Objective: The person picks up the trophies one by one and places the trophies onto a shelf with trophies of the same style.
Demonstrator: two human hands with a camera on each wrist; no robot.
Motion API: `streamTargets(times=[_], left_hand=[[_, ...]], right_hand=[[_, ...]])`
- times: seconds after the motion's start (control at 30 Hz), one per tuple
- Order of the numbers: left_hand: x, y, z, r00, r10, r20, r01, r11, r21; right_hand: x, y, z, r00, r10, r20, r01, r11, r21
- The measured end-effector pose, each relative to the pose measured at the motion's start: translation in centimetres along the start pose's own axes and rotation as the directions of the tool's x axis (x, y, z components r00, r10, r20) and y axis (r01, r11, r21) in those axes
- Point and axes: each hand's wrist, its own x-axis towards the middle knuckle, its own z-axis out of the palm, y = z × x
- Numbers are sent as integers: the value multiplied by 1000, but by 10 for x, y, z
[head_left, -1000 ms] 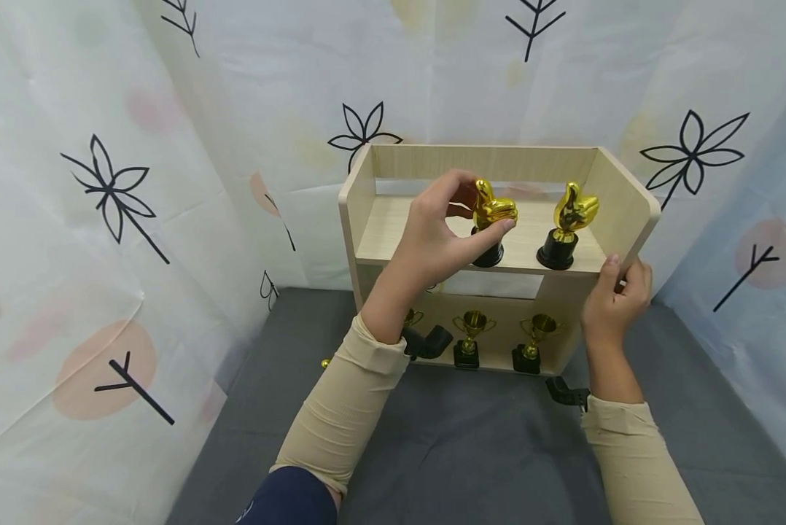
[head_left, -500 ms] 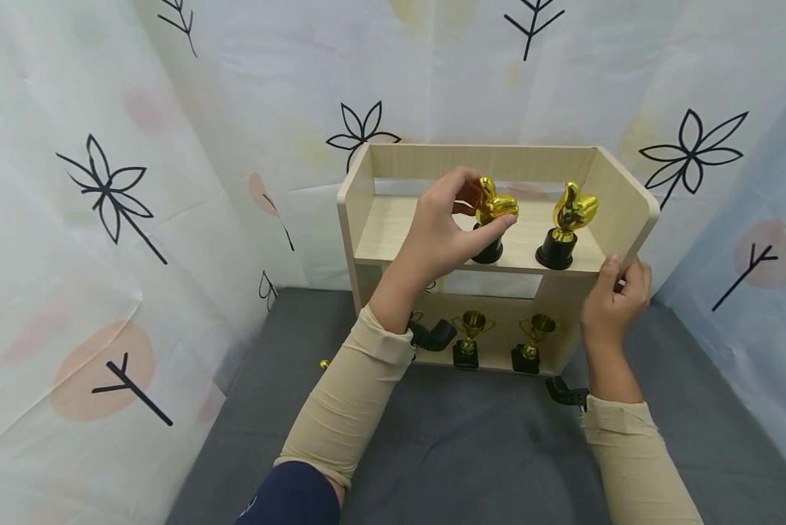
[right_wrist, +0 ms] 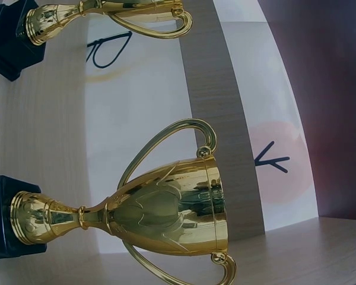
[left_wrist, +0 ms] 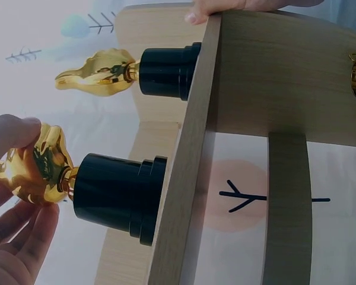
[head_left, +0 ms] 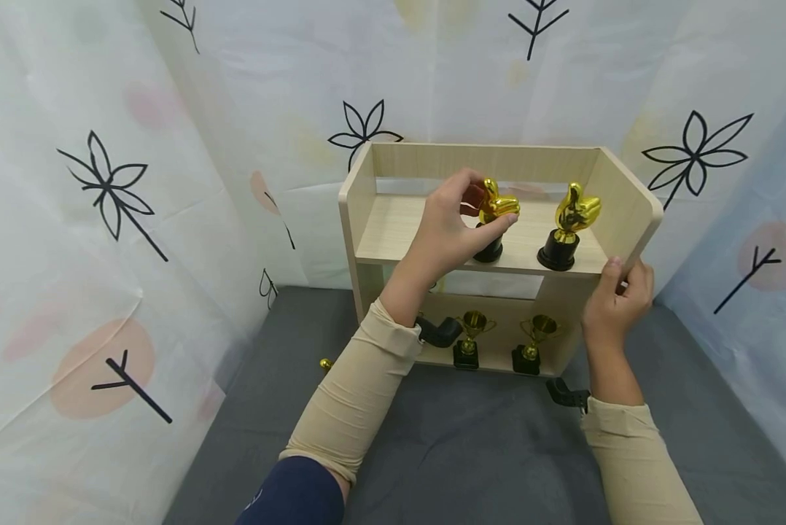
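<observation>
My left hand [head_left: 448, 226] pinches the gold top of a thumbs-up trophy [head_left: 500, 208] between thumb and fingers. In the left wrist view, the black base [left_wrist: 115, 193] of that trophy stands at the front edge of the upper shelf board [left_wrist: 187, 178]. To its right, a second thumbs-up trophy [head_left: 566, 226] stands upright on the same board. My right hand [head_left: 616, 299] grips the right side of the wooden shelf [head_left: 629, 211], thumb at the front edge near the upper board. The right wrist view shows a gold cup trophy [right_wrist: 166, 208] inside the shelf; the right hand is outside that view.
On the lower level stand cup trophies [head_left: 475, 324], partly behind the left wrist's black camera mount [head_left: 440, 333]. A small gold object [head_left: 326, 363] shows on the grey cloth [head_left: 472, 445] beside the left sleeve. A patterned curtain [head_left: 288, 65] surrounds the shelf.
My left hand and the trophy it pinches have shifted slightly right, and the trophy's base sits slightly farther back on the board. The right hand keeps its grip on the shelf.
</observation>
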Motion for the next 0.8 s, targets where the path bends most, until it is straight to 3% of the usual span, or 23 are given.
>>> streamTargets(times=[0.37,0.67,0.8], left_hand=[[-1,-1,1,994,-113,-5,113,994,1],[-7,-7,7,989,-144,-20,144,989,-11],[-10,-8,10,990,-138,-26,138,990,-7]], right_hand=[[1,-13,0,1000,8,19,-8,1000,-11],[9,28,0,999,-1,34,3,998,-55],[12,35,-5,998,-10,64,16,996,-86]])
